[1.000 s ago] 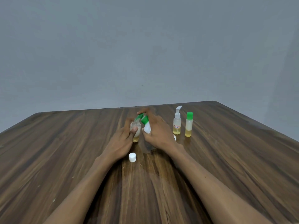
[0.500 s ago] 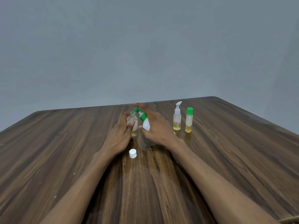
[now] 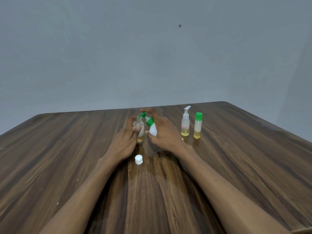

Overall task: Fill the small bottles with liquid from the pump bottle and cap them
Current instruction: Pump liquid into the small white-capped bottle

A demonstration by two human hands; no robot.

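Observation:
My left hand (image 3: 125, 141) grips a small clear uncapped bottle (image 3: 140, 132) that stands on the table with yellow liquid in its bottom. My right hand (image 3: 164, 134) holds the white pump bottle (image 3: 152, 130) with a green pump head, tilted left so its green nozzle (image 3: 142, 114) sits over the small bottle's mouth; a finger rests on top of the pump. A loose white cap (image 3: 138, 159) lies on the table just in front of my left hand.
To the right stand a clear bottle with a white pump top (image 3: 185, 123) and a small green-capped bottle (image 3: 197, 125), both holding some yellow liquid. The wooden table (image 3: 67, 157) ends at a grey wall. A wet patch shines near the cap.
Both hands and the bottles stay in the same hold. The view has shifted slightly, so everything sits a little higher in the frame.

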